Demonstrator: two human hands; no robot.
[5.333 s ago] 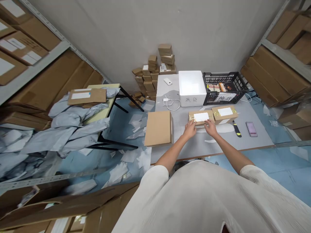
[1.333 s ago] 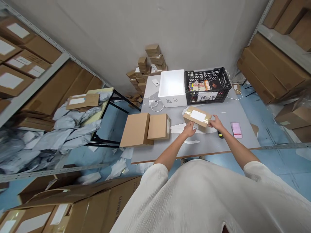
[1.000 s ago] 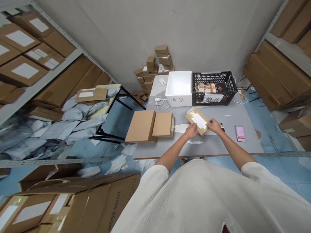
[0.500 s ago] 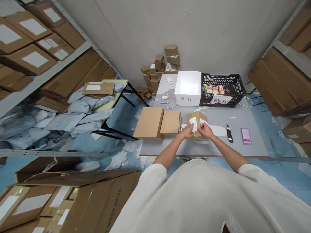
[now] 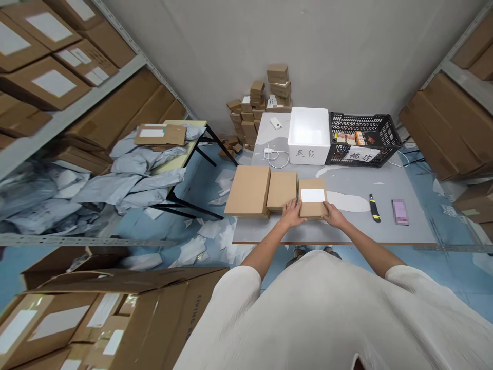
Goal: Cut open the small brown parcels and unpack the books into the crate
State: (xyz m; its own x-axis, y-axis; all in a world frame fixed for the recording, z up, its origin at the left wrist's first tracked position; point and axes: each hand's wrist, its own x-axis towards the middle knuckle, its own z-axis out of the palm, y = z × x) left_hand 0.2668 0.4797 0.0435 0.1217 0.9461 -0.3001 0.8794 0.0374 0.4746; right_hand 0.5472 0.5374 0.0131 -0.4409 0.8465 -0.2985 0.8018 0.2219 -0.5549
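Note:
A small cardboard box (image 5: pixel 313 209) with a white label (image 5: pixel 313 196) facing up sits on the grey table (image 5: pixel 389 231). On its left side and near corner, my left hand (image 5: pixel 293 214) presses against it. My right hand (image 5: pixel 334 215) grips the near right corner, so the box is held between both hands. Just left of it stands a medium cardboard box (image 5: pixel 282 190), close to my left fingers, and beyond that a larger cardboard box (image 5: pixel 247 190). A black and yellow utility knife (image 5: pixel 374 208) lies to the right of my right hand.
Behind the boxes stand a white foam box (image 5: pixel 308 157) and a black plastic crate (image 5: pixel 365 162) with packets inside. A pink item (image 5: pixel 400 212), a white cable (image 5: pixel 283 159) and a white device (image 5: pixel 276 123) lie on the table. Grey parcels (image 5: pixel 129 164) cover a side table at left.
The small box has gone from tilted in my hands to flat beside the medium box, label up. Both hands have shifted to its near corners. The view has moved slightly.

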